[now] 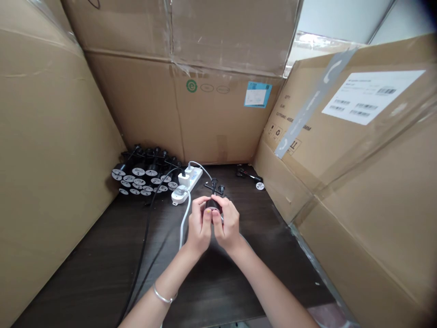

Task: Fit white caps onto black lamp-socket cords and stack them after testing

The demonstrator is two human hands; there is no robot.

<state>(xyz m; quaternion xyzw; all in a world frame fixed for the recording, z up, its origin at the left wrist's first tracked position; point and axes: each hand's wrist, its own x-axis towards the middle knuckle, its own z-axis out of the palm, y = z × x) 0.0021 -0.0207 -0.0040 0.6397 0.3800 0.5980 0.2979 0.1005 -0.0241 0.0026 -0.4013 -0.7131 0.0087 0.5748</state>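
Left hand [200, 225] and right hand [227, 223] are both closed on one small black cylindrical fitting [212, 205], held together over the dark wood table [102, 282] (height above it is hard to judge from this view). The fingers wrap it from both sides and hide most of its body. A pale sliver shows at the edge of the right hand, too small to identify.

Grip looks sound for fine handling: two hands, part centred between them, fingertips doing the work. Best kept that way, with the part clear of the white cable [184, 221] running just beside the left hand.

Nearest loose item is a small black forked piece [213, 186], just ahead of the hands. Beyond it sits a white power strip [194, 178] with plugs in it. Left of that is a heap of similar black fittings with round white faces [145, 175], leads attached. A black cable [145, 237] trails toward the near edge. Off to the right lie a small black part [248, 175] and a white disc [260, 185]. Cardboard panels [218, 114] wall in the table on three sides.
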